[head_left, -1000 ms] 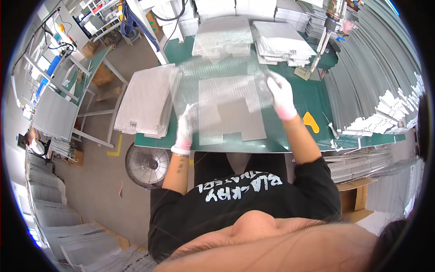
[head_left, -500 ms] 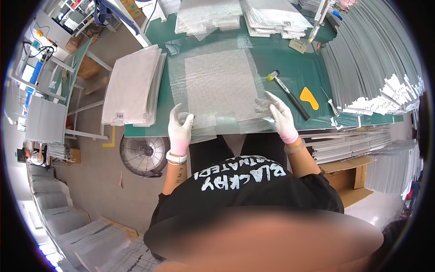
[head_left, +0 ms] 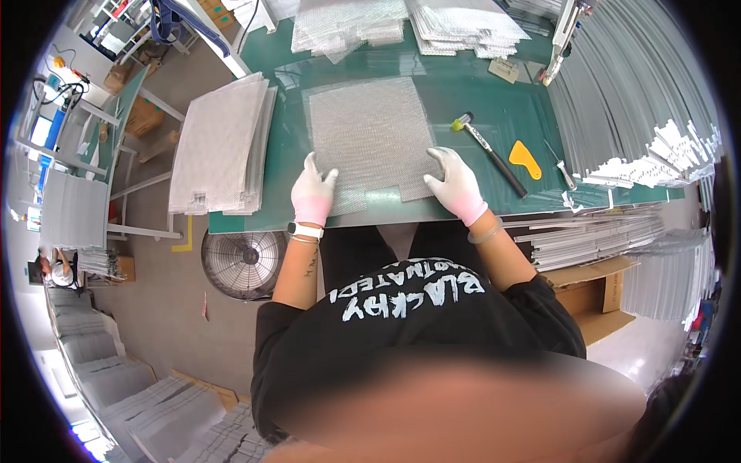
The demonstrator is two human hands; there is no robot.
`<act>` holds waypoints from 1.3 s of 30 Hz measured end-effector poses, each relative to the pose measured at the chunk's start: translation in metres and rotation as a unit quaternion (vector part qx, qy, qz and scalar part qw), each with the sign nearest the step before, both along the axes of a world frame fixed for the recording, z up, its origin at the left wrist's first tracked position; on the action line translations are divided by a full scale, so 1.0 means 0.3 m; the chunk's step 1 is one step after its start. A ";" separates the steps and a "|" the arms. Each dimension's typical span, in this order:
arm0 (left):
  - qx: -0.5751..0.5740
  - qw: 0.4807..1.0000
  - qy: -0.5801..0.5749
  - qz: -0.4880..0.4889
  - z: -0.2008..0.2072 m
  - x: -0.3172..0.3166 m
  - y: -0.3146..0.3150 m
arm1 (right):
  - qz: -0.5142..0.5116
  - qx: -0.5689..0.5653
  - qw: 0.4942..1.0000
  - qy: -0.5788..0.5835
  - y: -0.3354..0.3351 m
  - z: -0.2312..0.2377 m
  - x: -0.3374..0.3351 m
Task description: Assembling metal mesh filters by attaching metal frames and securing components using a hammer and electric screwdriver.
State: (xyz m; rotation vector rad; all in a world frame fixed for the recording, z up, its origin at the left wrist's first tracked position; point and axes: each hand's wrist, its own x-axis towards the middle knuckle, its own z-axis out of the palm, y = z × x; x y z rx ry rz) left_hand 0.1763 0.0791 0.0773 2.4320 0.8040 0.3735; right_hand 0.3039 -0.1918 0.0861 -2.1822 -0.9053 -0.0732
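Note:
A silvery mesh sheet (head_left: 370, 139), seemingly more than one layer, lies flat on the green tabletop in front of me, with a notch in its near edge. Beside its near left corner is my left hand (head_left: 314, 190) in a white glove with a pink cuff, thumb and fingers apart. On the opposite side my right hand (head_left: 455, 185), gloved alike, has its fingertips against or close to the sheet's right edge; its thumb stands away from the fingers. Neither hand is wrapped round anything.
A hammer (head_left: 494, 158), a yellow scraper (head_left: 526, 159) and a screwdriver (head_left: 562, 168) lie right of the mesh. Mesh stacks stand at the left (head_left: 220, 147) and far side (head_left: 351, 27). Long grey strips (head_left: 633, 100) crowd the right. Below the table is a floor fan (head_left: 248, 262).
Both hands have moved inward along the sides of the mesh. The shifted, blurred layers that stuck out at the sides and near edge now lie closer together.

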 end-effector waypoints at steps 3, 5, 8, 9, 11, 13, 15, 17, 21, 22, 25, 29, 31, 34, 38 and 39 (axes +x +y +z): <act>0.018 1.000 0.011 -0.007 -0.022 0.009 0.002 | 0.000 -0.008 1.000 0.006 -0.001 -0.021 -0.003; -0.001 1.000 0.000 -0.003 -0.020 0.006 -0.005 | -0.004 -0.016 1.000 0.003 -0.002 -0.047 -0.004; 0.007 1.000 0.004 0.002 -0.022 0.003 -0.008 | -0.011 -0.019 1.000 0.008 -0.008 -0.071 -0.009; 0.007 1.000 0.004 0.003 -0.023 0.002 -0.008 | -0.011 -0.020 1.000 0.009 -0.008 -0.071 -0.012; 0.009 1.000 0.022 0.011 -0.029 0.001 -0.010 | -0.020 -0.037 0.999 0.003 -0.007 -0.066 -0.021; 0.014 1.000 0.022 0.015 -0.041 -0.001 -0.006 | -0.017 -0.036 0.999 0.004 -0.006 -0.064 -0.023; 0.019 0.999 0.022 0.016 -0.041 0.000 -0.008 | -0.018 -0.035 0.999 0.005 -0.008 -0.064 -0.024; 0.023 0.999 0.025 0.021 -0.035 0.001 -0.011 | -0.014 -0.039 0.999 0.009 -0.010 -0.065 -0.024; 0.031 0.999 0.024 0.018 -0.026 0.002 -0.012 | -0.008 -0.018 1.000 0.001 -0.017 -0.070 -0.029; 0.032 0.999 0.027 0.015 -0.024 0.002 -0.009 | -0.009 -0.016 1.000 0.003 -0.016 -0.070 -0.030; 0.044 0.998 0.041 0.011 -0.023 0.006 -0.004 | -0.015 -0.012 1.000 0.011 -0.016 -0.070 -0.032; 0.036 0.998 0.040 0.009 -0.028 0.015 0.000 | -0.015 -0.016 1.000 0.022 -0.017 -0.060 -0.026; 0.030 0.998 0.057 0.013 -0.024 0.028 0.004 | -0.022 -0.055 0.998 0.033 -0.017 -0.037 -0.027; 0.020 0.996 0.072 0.043 -0.035 0.039 0.024 | -0.010 -0.155 0.987 0.048 -0.023 0.058 -0.009; 0.252 0.963 -0.001 -0.093 -0.012 0.041 0.070 | 0.161 -0.144 0.972 0.092 -0.056 0.078 0.206; 0.255 0.963 -0.008 -0.091 -0.026 0.033 0.088 | 0.187 -0.137 0.971 0.055 -0.038 0.119 0.304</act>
